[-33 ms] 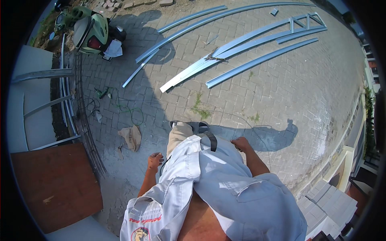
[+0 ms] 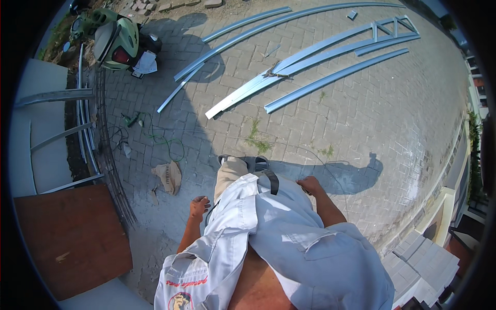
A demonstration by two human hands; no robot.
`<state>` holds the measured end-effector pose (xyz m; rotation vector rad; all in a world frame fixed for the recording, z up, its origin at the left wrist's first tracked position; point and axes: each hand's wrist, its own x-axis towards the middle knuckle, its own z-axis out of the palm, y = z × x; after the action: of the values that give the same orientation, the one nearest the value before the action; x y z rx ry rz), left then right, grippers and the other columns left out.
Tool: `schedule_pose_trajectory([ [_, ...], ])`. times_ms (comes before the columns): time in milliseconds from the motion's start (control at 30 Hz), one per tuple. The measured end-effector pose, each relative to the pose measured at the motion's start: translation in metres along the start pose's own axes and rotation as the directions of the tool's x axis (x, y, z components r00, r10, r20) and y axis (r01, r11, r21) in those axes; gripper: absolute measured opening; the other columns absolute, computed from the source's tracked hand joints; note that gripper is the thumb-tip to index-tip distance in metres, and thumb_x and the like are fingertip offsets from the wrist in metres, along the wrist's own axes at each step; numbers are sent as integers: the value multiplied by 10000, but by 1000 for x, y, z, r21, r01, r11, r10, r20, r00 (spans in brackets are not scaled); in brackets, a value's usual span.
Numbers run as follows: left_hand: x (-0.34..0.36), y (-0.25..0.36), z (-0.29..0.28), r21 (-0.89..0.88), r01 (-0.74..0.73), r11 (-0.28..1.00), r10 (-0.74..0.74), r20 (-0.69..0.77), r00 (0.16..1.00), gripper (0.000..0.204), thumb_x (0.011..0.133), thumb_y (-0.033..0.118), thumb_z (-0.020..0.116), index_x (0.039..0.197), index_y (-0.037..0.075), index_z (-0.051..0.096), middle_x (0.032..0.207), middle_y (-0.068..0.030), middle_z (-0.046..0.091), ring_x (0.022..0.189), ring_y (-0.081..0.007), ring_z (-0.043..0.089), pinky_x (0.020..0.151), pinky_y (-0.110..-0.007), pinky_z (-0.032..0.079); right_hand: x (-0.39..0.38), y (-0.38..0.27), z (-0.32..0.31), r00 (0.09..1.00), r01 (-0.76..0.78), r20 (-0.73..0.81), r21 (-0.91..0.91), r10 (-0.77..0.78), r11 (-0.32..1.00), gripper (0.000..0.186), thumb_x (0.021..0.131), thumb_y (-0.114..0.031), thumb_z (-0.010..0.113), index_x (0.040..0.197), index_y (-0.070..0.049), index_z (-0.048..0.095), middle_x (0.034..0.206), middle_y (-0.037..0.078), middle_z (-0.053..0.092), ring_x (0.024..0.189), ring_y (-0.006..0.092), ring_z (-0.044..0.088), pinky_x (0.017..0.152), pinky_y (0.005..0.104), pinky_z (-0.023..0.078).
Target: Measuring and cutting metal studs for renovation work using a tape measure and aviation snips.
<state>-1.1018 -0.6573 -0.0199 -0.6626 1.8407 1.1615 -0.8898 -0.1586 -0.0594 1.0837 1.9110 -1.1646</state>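
My left hand (image 2: 199, 206) hangs beside my left hip, its fingers loosely bent and a little apart, with nothing visible in it. A thin dark strap or cord shows next to it. At the other hip my right hand (image 2: 309, 184) is closed, and what it may hold is hidden by the fingers. Ahead on the paving lies a light steel truss (image 2: 323, 52), joined by short webs at its far end. Something dark and small, perhaps a tool (image 2: 275, 74), rests on it. A loose steel channel (image 2: 336, 80) lies on the truss's near side.
More steel channels (image 2: 248, 32) lie beyond. A green power drill (image 2: 130, 120), a green cord (image 2: 175, 150) and a torn paper bag (image 2: 167, 177) are at left. A green scooter (image 2: 121, 46), dark bars (image 2: 107, 150) and a brown board (image 2: 72, 237) stand or lie farther left; pale blocks (image 2: 421, 263) right.
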Motion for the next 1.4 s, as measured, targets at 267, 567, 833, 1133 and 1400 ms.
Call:
schedule_pose_trajectory([
  [267, 1, 16, 5, 46, -17, 999, 17, 0, 1000, 374, 880, 286, 649, 1143, 23, 613, 984, -71, 686, 835, -194, 664, 727, -357, 498, -7, 4, 0, 999, -54, -1, 12, 54, 998, 568, 788, -524, 652, 565, -1, 646, 527, 153, 597, 502, 269, 634, 549, 385, 517],
  [567, 4, 30, 10, 78, -35, 996, 33, 24, 999, 384, 880, 288, 642, 1151, 18, 612, 987, -74, 684, 836, -202, 668, 729, -357, 500, -12, 7, 3, 998, -47, -42, 10, 47, 999, 606, 814, -525, 636, 524, 6, 614, 503, 148, 579, 472, 262, 625, 529, 378, 518],
  [833, 4, 38, 15, 85, -3, 996, 2, 15, 1000, 390, 876, 291, 650, 1153, 19, 612, 971, -69, 680, 834, -200, 664, 728, -353, 497, -12, 9, -1, 998, -50, -29, -54, 48, 997, 626, 825, -545, 605, 526, 5, 621, 504, 146, 589, 473, 270, 627, 541, 377, 529],
  [1133, 3, 31, 14, 73, -4, 997, 2, 27, 1000, 407, 878, 286, 646, 1176, 13, 601, 996, -90, 682, 820, -202, 670, 711, -343, 499, -5, 8, -3, 995, -97, 2, 5, 97, 995, 608, 799, -552, 635, 539, -2, 633, 512, 144, 596, 474, 262, 627, 548, 376, 518],
  [1400, -17, 60, 26, 206, -94, 974, 83, 62, 995, 385, 875, 209, 641, 1164, -37, 581, 991, -158, 670, 823, -258, 674, 730, -377, 543, 4, 26, -2, 995, -49, -89, -60, 43, 997, 659, 778, -624, 602, 575, 1, 651, 589, 183, 628, 569, 299, 651, 671, 391, 525],
])
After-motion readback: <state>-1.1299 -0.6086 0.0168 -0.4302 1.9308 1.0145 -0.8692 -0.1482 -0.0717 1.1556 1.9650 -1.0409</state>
